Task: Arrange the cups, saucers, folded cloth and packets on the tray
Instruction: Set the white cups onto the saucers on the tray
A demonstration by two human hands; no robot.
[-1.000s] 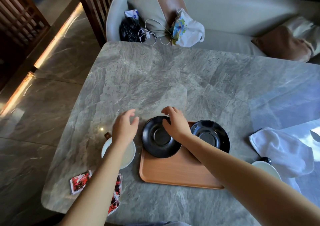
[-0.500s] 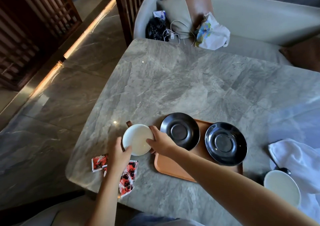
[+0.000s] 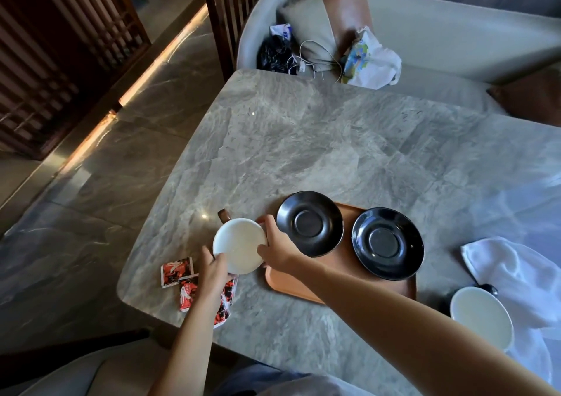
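Grip on the white cup (image 3: 238, 245) comes from both sides: the left hand (image 3: 214, 271) curls round its near-left wall with the thumb at the rim, and the right hand (image 3: 276, 248) pinches the right rim between thumb and bent fingers. The cup stands mouth up between the two hands, near the left edge of the bench (image 3: 334, 152) and just off the left edge of the tray (image 3: 343, 286); whether it rests on the bench or is lifted cannot be told. It is white inside, round, with a brown handle pointing to the far left.

On the orange-brown tray lie a black saucer (image 3: 309, 224) at the far-left corner, overhanging the edge beside the right hand, and a second black saucer (image 3: 387, 242) at the right. Red packets (image 3: 177, 271) lie at the bench's near-left corner, partly under the left hand. A second cup (image 3: 481, 318) and the white cloth (image 3: 510, 271) sit by the right edge.
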